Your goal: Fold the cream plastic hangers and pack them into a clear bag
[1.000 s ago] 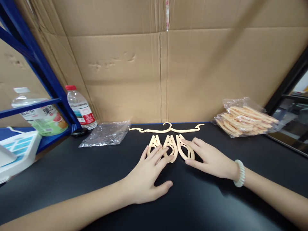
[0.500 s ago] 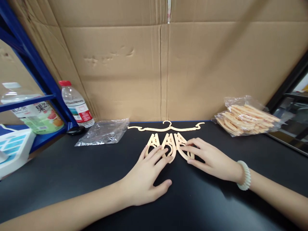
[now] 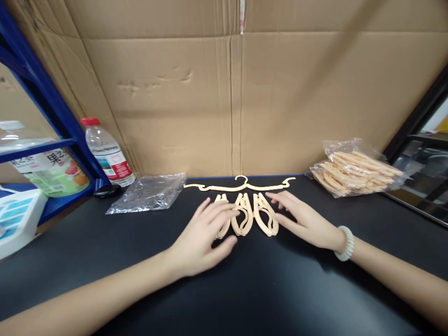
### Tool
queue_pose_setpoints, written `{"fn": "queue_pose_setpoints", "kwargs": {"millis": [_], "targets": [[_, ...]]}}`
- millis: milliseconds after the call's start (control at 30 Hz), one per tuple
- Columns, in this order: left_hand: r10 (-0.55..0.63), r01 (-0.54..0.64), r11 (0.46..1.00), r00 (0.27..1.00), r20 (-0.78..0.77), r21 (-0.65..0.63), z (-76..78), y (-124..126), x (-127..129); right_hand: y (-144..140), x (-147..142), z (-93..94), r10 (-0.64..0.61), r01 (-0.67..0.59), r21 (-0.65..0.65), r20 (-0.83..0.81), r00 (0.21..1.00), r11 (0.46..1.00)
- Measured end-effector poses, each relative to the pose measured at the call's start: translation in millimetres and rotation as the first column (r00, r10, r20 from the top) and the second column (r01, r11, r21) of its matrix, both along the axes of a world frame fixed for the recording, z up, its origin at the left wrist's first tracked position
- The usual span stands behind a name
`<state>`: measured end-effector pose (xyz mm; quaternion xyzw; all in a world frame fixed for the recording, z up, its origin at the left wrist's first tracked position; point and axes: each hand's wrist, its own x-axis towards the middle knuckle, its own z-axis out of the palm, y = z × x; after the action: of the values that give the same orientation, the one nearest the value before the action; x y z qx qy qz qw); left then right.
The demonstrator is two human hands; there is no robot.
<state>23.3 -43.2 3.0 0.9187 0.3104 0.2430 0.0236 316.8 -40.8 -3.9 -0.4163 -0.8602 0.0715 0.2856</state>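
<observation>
Both hands lie flat and open, gripping nothing: the left hand (image 3: 199, 235) rests its fingertips on the leftmost of three folded hangers (image 3: 245, 219), the right hand (image 3: 301, 219) sits just beside the rightmost one. The cream, smooth plastic loops lie side by side mid-table (image 3: 105, 261), seemingly lined up for comparison, with an unfolded hanger (image 3: 241, 185) behind near the cardboard wall (image 3: 210, 102). A crinkly clear bag of hangers (image 3: 353, 170) waits far right.

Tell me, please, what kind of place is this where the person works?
Probably a packing or assembly bench in a small workshop or storeroom. Folded plastic hangers lie on a black table, a clear bag of more hangers sits nearby, flattened cardboard lines the wall, and blue metal shelving stands at the side.
</observation>
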Motion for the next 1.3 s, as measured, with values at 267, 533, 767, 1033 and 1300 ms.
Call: {"fn": "queue_pose_setpoints", "kwargs": {"millis": [267,533,767,1033,1300], "targets": [[0.215,-0.153,0.958,0.942,0.259,-0.241,-5.8,48.0,-22.7,37.6,27.3,-17.9,-0.092,0.088,0.128,0.022,0.996,0.988],[0.3,-0.165,0.905,0.901,0.314,-0.392,-9.1,53.1,-22.0,65.4,25.3,-28.6,-0.195,0.171,0.185,0.12,0.974,0.968],[0.389,-0.184,0.858,0.842,0.373,-0.479,-12.3,63.1,-25.3,77.2,38.2,-38.0,-0.261,0.237,0.152,0.166,0.951,0.96],[0.418,-0.165,0.856,0.779,0.467,-0.491,-13.9,58.5,-24.0,73.3,37.7,-28.2,-0.234,0.212,0.144,0.158,0.959,0.967],[0.382,-0.129,0.879,0.766,0.517,-0.459,-5.6,42.4,-16.9,64.4,30.5,-16.4,-0.189,0.182,0.127,0.052,0.981,0.975]]}}
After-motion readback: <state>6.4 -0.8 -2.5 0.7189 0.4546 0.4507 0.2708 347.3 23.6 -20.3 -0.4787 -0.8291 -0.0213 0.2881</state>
